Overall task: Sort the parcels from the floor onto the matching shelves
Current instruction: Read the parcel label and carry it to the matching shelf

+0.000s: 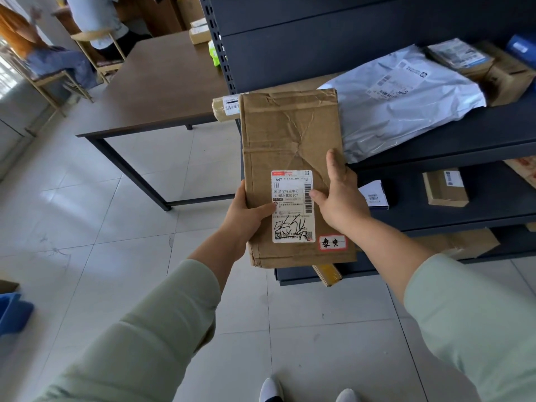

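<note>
Left hand (249, 219) and right hand (338, 195) both grip a flat brown parcel (290, 146) near the dark shelf (452, 132).

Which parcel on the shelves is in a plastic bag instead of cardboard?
The grey plastic mailer on the upper shelf, just right of the held box; the others look cardboard.

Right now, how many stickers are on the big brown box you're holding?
2 on the brown box: a white shipping label between the thumbs, and a small red-edged sticker at its near right corner. The underside is hidden.
</note>
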